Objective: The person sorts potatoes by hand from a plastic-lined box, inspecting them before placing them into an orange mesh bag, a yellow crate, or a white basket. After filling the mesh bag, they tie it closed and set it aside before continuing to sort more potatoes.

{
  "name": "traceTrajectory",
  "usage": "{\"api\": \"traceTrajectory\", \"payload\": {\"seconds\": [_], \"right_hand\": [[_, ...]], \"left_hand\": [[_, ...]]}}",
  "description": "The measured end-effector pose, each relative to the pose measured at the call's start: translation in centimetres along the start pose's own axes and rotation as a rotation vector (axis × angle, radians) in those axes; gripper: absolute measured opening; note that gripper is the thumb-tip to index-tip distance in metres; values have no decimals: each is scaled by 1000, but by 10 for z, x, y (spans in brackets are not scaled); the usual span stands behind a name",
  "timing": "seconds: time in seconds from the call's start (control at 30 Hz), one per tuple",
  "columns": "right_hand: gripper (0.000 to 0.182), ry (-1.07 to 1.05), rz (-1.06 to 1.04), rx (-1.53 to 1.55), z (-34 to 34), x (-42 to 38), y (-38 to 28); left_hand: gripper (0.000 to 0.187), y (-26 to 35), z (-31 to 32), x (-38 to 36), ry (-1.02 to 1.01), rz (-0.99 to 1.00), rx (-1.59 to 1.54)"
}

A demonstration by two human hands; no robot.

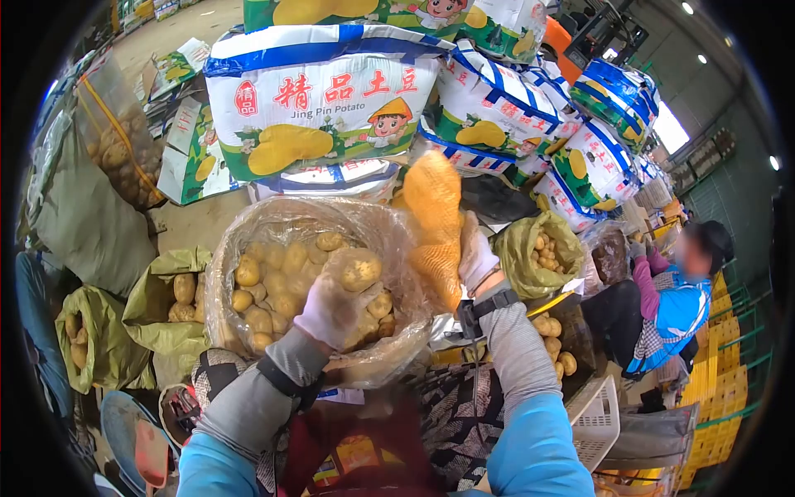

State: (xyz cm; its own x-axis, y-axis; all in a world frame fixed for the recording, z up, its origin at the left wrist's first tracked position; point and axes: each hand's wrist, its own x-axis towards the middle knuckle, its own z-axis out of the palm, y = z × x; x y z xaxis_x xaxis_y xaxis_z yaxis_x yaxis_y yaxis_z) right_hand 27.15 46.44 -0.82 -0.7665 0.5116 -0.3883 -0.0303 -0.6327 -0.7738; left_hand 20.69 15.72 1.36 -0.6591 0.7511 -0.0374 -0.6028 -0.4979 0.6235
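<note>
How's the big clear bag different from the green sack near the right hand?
The clear bag is see-through; the green sack isn't. The clear bag looks bigger and wider; the green sack looks smaller. Both are open, with potatoes inside.

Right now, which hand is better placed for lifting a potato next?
The left hand, probably: it is over potatoes in the clear bag, while the right hand is at the orange mesh.
</note>
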Motion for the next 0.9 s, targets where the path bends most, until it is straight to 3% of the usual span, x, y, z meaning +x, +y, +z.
{"api": "traceTrajectory", "payload": {"seconds": [0.03,0.1,0.2,0.27,0.4,0.43,0.5,0.53,0.63,0.77,0.83,0.87,0.9], "right_hand": [[46,-56,25,-3,16,-18,5],[46,-164,74,-8,47,-56,16],[54,-258,26,-654,101,-112,31],[64,-261,-36,-986,133,-141,23],[94,-263,-418,-1292,125,-126,39],[94,-263,-436,-1269,126,-127,45],[93,-259,-458,-1223,134,-132,59],[79,-175,-464,-1251,135,-128,66],[67,-78,-632,-1353,141,-127,65],[45,-15,-721,-1221,143,-121,68],[35,1,-701,-1076,142,-112,63],[30,17,-849,-1124,147,-117,56],[30,19,-818,-1042,149,-121,51]], "left_hand": [[38,-1,6,-2,8,-56,-184],[39,-2,21,-6,124,-169,-249],[40,-2,15,-17,43,256,1066],[37,-5,8,-21,-7,409,1415],[29,-12,-3,-12,-104,444,1089],[29,-15,-3,-10,-128,462,1013],[30,-22,-10,-2,-216,351,552],[32,-22,-15,4,-274,218,171],[36,-19,-7,6,-228,64,-125],[37,-16,0,1,-437,-134,-910],[40,4,25,-10,-226,-181,-789],[42,15,50,-14,-14,-133,-532],[44,19,63,-16,192,-87,-271]]}}
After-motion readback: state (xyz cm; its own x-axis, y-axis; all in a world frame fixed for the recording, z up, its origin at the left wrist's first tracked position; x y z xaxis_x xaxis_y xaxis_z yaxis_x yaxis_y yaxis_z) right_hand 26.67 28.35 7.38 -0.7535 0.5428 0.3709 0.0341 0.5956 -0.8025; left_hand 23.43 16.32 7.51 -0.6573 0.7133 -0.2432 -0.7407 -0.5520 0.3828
